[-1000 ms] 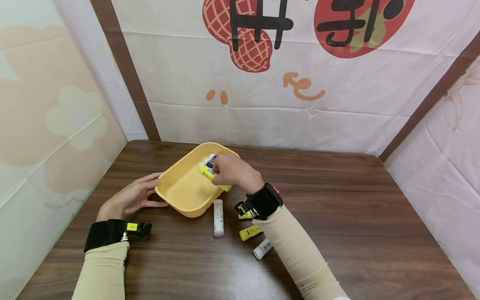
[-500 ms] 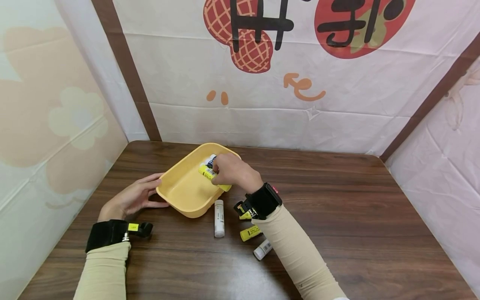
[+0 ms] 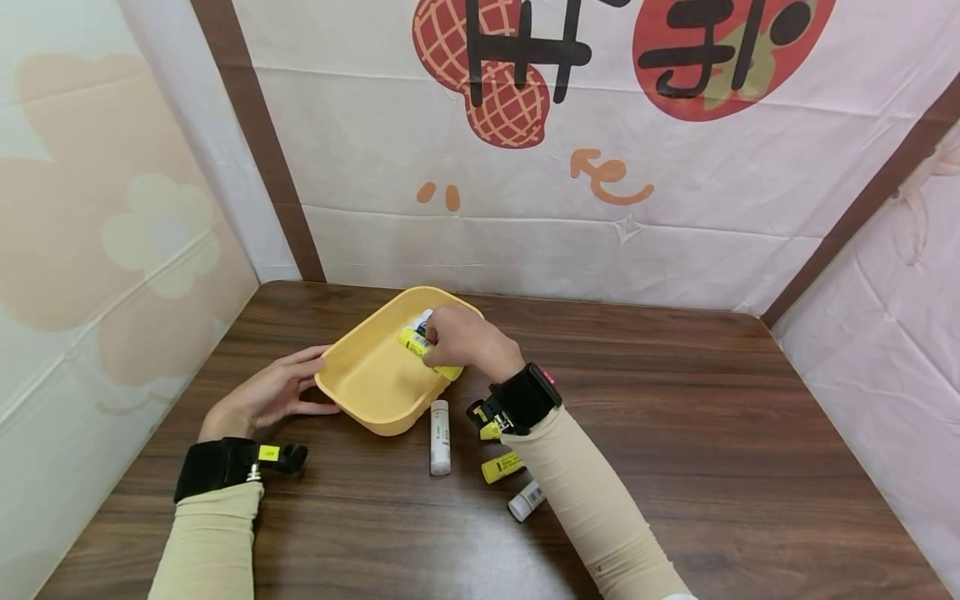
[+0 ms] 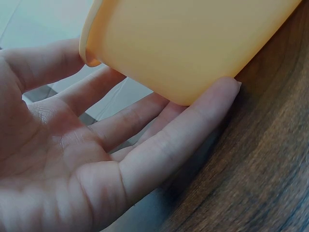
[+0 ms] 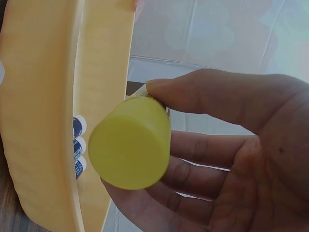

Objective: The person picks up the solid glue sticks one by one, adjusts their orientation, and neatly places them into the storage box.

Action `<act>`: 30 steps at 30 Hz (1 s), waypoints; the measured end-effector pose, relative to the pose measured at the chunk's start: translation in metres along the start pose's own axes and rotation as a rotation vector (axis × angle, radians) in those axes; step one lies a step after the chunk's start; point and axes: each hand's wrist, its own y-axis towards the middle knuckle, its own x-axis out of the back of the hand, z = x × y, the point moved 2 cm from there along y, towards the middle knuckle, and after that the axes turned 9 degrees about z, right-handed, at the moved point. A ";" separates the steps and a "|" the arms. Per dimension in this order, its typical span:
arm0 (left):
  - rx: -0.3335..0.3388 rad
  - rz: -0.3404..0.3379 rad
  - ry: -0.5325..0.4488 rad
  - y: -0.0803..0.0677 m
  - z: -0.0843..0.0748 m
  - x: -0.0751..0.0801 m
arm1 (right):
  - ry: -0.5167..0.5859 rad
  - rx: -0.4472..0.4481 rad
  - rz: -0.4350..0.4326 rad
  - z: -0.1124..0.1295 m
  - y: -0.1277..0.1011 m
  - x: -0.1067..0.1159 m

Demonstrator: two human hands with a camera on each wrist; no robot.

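My right hand (image 3: 468, 337) grips a yellow glue stick (image 5: 130, 147) between thumb and fingers, over the inside of a yellow plastic bin (image 3: 360, 392). In the right wrist view its round yellow end faces the camera. Several white sticks with dark blue labels (image 5: 79, 146) lie side by side in the bin, partly hidden by my right hand in the head view. My left hand (image 3: 262, 392) holds the bin's left end. In the left wrist view its forefinger touches the rim (image 4: 89, 43) and its thumb presses low on the wall, with the other fingers behind.
On the brown wooden table (image 3: 360, 525), a white glue stick (image 3: 440, 437) lies just in front of the bin. A yellow stick (image 3: 501, 467), another yellow one (image 3: 490, 431) and a white one (image 3: 527, 500) lie partly under my right forearm. A printed cloth (image 3: 525, 250) hangs behind the table.
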 end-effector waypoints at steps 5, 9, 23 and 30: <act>0.009 -0.011 0.001 0.001 0.001 0.000 | -0.002 -0.005 0.007 -0.001 0.004 0.001; 0.010 -0.011 0.004 0.001 0.001 0.000 | 0.003 -0.008 0.012 -0.001 0.006 0.001; 0.010 -0.020 -0.007 0.000 0.001 0.000 | 0.024 -0.014 0.013 -0.001 0.012 0.002; 0.013 -0.031 0.012 -0.001 0.001 0.000 | 0.056 -0.015 0.017 0.004 0.012 0.006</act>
